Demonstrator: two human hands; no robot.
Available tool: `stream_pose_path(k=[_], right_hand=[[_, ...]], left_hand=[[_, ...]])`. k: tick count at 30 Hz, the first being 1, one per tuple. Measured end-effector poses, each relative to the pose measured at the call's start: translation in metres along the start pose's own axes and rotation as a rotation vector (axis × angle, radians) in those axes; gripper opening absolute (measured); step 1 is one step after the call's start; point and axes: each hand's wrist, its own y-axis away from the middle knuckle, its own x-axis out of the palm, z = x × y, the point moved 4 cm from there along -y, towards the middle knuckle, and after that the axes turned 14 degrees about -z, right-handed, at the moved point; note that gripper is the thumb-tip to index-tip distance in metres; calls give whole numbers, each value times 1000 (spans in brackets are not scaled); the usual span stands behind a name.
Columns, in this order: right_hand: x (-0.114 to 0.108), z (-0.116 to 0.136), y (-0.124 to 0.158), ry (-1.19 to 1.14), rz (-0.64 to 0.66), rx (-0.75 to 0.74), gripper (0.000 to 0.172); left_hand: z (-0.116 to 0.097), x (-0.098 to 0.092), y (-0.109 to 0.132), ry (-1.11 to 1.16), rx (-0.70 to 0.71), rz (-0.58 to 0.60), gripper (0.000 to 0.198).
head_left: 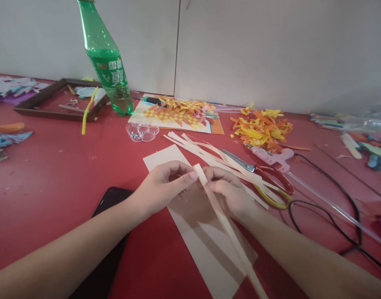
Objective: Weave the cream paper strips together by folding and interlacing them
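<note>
Between my two hands is a long cream paper strip [223, 218], its upper end pinched and its length trailing down toward the bottom edge. My left hand [165, 185] holds that end between thumb and fingers. On the strip's other side my right hand [226, 189] grips it just below the tip. Beneath them lies a cream paper sheet [196, 245], partly in shadow. Several loose cream strips [205, 155] are spread just beyond the right hand. Scissors with red and yellow handles [271, 176] rest among these strips.
A pink glue gun [273, 158] with a black cord lies at right. Behind are orange-yellow paper scraps [261, 128], a woven paper piece [178, 112], a green bottle [107, 62] and a dark frame [50, 112]. A black phone [107, 245] lies under my left forearm.
</note>
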Motion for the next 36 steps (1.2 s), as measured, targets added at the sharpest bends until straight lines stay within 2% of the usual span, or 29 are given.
stream_pose_path(k=[5, 9, 14, 18, 23, 28, 36], right_hand=[[4, 3, 4, 135, 85, -91, 14], [5, 7, 6, 152, 108, -111, 15], [5, 6, 6, 82, 89, -87, 11], [3, 2, 4, 110, 36, -82, 13], [0, -2, 3, 97, 21, -73, 13], [-2, -8, 4, 26, -12, 8, 9], [1, 1, 3, 51, -53, -78, 11]], left_hand=[[-2, 1, 1, 58, -24, 0, 23], [-3, 1, 1, 52, -49, -19, 20], [0, 2, 1, 34, -61, 7, 22], [-1, 1, 1, 45, -30, 0, 21], [-3, 0, 2, 65, -70, 2, 18], [-4, 2, 2, -12, -58, 17, 13], [2, 2, 2, -152, 0, 59, 17]])
